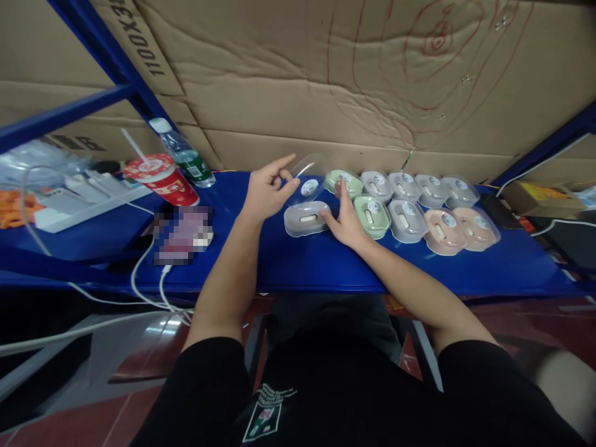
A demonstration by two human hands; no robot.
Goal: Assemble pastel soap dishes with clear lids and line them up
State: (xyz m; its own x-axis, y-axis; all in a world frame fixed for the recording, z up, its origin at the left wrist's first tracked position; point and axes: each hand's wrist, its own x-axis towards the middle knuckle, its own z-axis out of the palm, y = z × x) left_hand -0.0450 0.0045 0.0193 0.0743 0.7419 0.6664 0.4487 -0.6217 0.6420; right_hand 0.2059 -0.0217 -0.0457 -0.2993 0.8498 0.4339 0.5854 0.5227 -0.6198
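My left hand (272,188) pinches the left edge of a clear plastic lid (309,187) between thumb and fingers, with its index finger stretched out. A round sticker marks the lid, which is tilted up behind a grey oval soap box (306,218). This box lies uncovered on the blue table and shows a pale slot in its middle. My right hand (348,222) stands on edge at the box's right end. Its thumb touches the box, and its fingers point up beside a green soap box (372,217), holding nothing.
Several lidded soap boxes in grey (406,220), green and pink (444,231) stand in two rows on the right. Left on the blue table (321,270) are a red cup (170,186) with a straw, a water bottle (186,158) and white cables (161,288). Cardboard (270,74) walls the back.
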